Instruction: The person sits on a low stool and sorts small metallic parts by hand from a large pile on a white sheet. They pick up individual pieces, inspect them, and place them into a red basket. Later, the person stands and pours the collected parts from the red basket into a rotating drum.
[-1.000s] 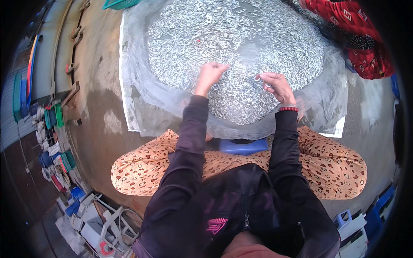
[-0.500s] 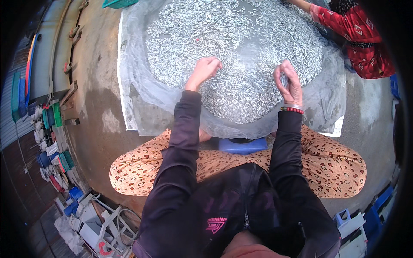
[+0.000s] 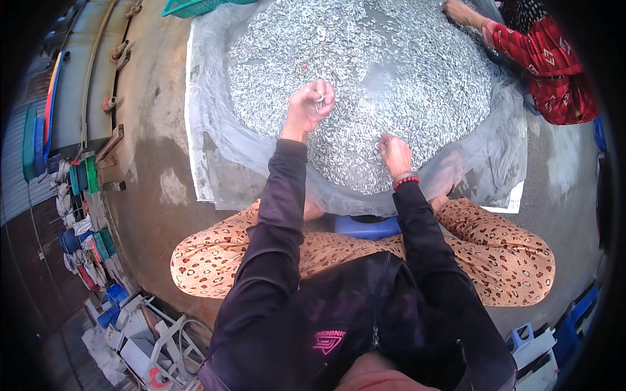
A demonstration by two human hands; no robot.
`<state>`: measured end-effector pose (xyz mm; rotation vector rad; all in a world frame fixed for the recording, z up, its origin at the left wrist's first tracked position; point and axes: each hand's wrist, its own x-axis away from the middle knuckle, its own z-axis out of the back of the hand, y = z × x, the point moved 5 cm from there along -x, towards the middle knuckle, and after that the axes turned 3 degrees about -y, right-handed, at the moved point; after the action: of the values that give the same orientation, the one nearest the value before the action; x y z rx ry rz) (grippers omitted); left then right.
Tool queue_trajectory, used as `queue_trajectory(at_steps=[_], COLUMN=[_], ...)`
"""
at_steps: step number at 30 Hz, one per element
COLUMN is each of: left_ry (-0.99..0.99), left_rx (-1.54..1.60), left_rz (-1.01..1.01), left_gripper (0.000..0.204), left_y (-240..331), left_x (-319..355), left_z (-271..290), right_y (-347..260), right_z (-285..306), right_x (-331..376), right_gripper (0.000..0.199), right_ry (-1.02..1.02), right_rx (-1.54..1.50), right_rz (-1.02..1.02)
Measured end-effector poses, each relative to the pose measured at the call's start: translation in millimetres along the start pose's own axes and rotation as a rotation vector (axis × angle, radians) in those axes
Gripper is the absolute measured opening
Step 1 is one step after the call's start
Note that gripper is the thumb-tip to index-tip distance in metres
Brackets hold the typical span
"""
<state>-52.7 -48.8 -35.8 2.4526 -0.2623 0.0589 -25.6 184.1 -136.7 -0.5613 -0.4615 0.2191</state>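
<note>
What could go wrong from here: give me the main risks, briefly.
1. The left hand is raised over the pile with what looks like a silvery piece in its fingers; it could slip out.
2. The pile reaches close to the near edge of the mesh, beside the person's left foot; a shift of that foot might tug the mesh and scatter pieces.

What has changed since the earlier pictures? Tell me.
The right hand has moved left and toward the body, over the nearer silvery pieces. The left hand has turned, showing a pale piece it pinches. A co-worker's hand has come into view, upper right. The white mesh and red speck stay put.
</note>
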Motion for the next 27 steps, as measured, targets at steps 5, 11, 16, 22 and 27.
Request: queue_trajectory(at_steps=[5, 11, 16, 22, 27], left_ry=[0.034, 0.108, 0.189, 0.206, 0.342], left_rx=[-0.048, -0.335, -0.660, -0.967, -1.494], left_rz=[0.095, 0.242, 0.322, 0.458, 0.431], left_gripper=[0.010, 0.009, 0.021, 0.046, 0.024], left_y=[-1.8, -17.5, -31.8, -36.8, -43.2], left_x=[-3.0, -8.5, -11.2, -14.6, -20.3], left_z=[3.1, 13.4, 14.1, 31.3, 65.8], right_y=[1.5, 4.7, 11.2, 11.0, 2.4], right_z=[27.3, 38.6, 35.4, 12.3, 34.8], right_x=[-20.7, -32.8, -25.5, -10.4, -21.1], right_gripper=[0.012, 0.025, 0.029, 0.026, 0.016], right_ry=[-0.066, -0.086, 0.043, -0.006, 0.261], right_rx=[-0.669, -0.473, -0.497, -0.110, -0.397], right_rz=[-0.141, -0.014, 0.026, -0.049, 0.068])
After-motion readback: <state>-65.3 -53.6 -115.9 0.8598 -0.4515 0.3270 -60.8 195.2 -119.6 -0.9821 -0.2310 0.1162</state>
